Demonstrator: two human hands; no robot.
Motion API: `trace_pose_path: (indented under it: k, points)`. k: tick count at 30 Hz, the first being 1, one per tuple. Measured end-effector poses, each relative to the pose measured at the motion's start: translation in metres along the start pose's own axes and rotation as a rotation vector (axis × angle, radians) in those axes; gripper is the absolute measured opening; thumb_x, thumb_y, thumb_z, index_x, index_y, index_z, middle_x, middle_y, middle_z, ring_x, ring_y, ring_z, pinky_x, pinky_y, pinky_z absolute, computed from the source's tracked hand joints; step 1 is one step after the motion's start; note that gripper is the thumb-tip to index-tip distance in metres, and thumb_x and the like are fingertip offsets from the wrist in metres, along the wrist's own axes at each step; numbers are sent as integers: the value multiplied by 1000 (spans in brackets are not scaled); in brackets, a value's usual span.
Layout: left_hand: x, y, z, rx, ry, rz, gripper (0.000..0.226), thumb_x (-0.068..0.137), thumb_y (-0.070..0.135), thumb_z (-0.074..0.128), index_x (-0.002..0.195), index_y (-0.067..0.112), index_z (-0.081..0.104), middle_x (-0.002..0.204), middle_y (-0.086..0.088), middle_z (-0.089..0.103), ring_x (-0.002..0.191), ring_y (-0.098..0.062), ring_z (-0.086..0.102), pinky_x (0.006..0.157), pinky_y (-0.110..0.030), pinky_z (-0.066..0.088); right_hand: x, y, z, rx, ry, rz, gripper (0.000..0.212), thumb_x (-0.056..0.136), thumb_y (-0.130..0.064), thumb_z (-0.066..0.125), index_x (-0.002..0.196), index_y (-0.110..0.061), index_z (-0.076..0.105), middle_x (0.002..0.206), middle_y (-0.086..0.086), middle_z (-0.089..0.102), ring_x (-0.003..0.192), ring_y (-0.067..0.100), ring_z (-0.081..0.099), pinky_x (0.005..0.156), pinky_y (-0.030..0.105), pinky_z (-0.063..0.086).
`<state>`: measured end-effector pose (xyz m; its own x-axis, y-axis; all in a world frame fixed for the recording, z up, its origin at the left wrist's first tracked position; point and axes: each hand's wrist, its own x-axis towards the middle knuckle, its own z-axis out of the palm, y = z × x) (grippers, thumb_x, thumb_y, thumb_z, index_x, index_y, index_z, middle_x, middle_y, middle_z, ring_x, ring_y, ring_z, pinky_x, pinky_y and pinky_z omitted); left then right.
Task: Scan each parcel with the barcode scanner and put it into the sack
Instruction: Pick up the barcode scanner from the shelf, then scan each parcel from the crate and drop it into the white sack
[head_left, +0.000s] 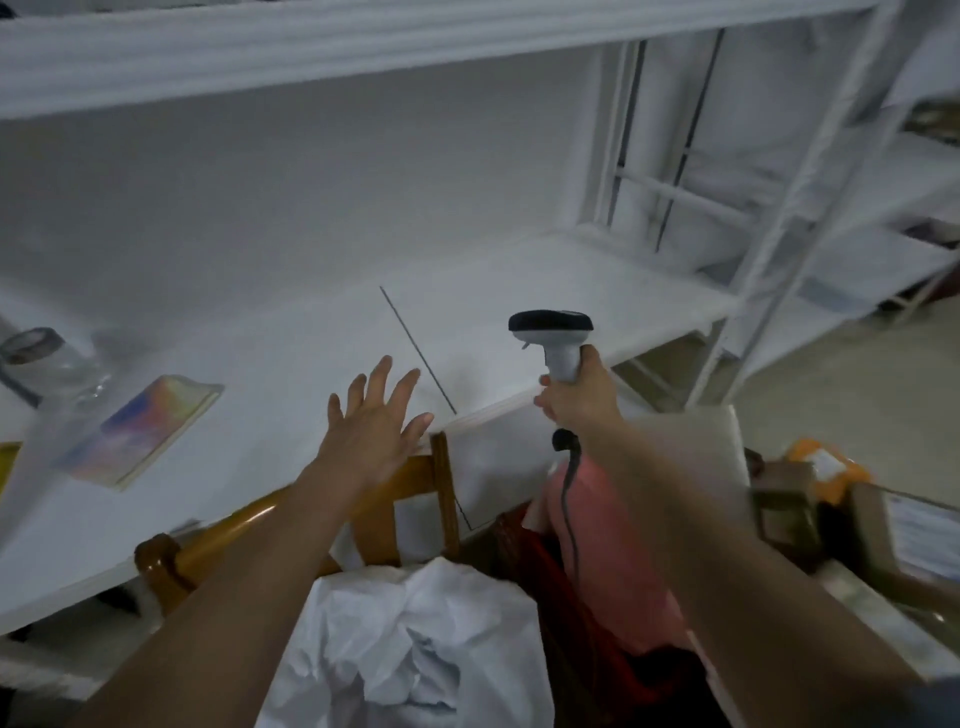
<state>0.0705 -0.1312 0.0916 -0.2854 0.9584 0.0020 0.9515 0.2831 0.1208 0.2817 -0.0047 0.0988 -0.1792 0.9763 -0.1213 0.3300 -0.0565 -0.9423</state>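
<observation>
Between parcels, I'd guess: right hand (574, 400) grips the barcode scanner (553, 338), left hand (371, 423) spread and empty over the table (311, 332). Next it needs a parcel, maybe the iridescent one (143, 428) at 9 o'clock.

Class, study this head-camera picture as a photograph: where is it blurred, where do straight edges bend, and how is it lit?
Head view: motion blur smears the left edge and the tape roll; the barcode scanner in the right hand and the open left hand are sharper; wide-angle distortion bows the upper shelf; lighting is dim and bluish, with glare on the chair.
</observation>
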Motion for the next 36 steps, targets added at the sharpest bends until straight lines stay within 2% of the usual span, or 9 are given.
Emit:
trace_pose_path:
  k: [3,9,14,19,22,26,30,32,36]
  points:
    - [-38,19,-12,-33,-5,101,61,100,54,23,155,34,6,163,0,-9,149,-30,0,118,-56,3,-70,-3,-36,119,63,28,39,82,9,66,111,-11,49,94,5,70,87,23,68,68,34,53]
    - [-86,73,-24,-88,-146,168,61,101,54,26,155,31,9,162,-3,-1,145,-33,13,119,-52,13,-183,15,-103,241,224,104,20,86,6,61,92,-13,57,86,9,69,71,18,68,61,30,53]
    - [-114,137,-8,-149,-253,314,64,100,56,29,154,29,9,161,-2,0,146,-31,16,116,-53,21,-239,37,-165,338,421,206,16,86,7,58,95,-6,58,78,13,66,56,11,66,41,18,44]
    - [-125,202,14,-158,-310,414,58,99,51,39,150,29,21,154,-10,18,137,-38,28,108,-53,34,-273,71,-227,297,527,297,12,84,0,62,94,-6,62,97,25,70,79,29,69,67,38,50]
    - [-129,252,31,-221,-363,450,49,100,44,43,145,24,38,152,-12,27,141,-34,25,114,-46,27,-285,96,-260,311,550,317,13,87,-2,62,99,-6,60,87,19,68,65,18,64,57,30,50]
    - [-138,320,56,-603,-510,241,62,97,34,56,146,3,33,143,-19,44,130,-33,45,104,-37,41,-287,132,-298,274,587,315,12,88,-3,66,99,-4,63,79,14,69,55,15,61,50,28,48]
    - [-147,374,93,-889,-604,6,43,98,27,57,136,8,51,136,-11,57,123,-27,54,103,-34,44,-271,171,-325,229,459,304,21,90,-3,65,104,-18,60,95,8,70,65,15,68,62,33,57]
    - [-152,390,110,-965,-613,-85,41,99,28,55,136,12,52,134,-10,58,122,-28,55,104,-41,46,-259,191,-332,187,420,301,24,89,-3,66,99,-24,59,91,4,69,63,12,69,59,30,59]
    - [-159,402,127,-1013,-622,-234,36,97,40,56,130,26,52,119,-4,61,107,-29,61,84,-40,56,-238,216,-332,188,302,326,29,90,-4,65,115,-17,58,89,9,67,61,12,68,53,28,56]
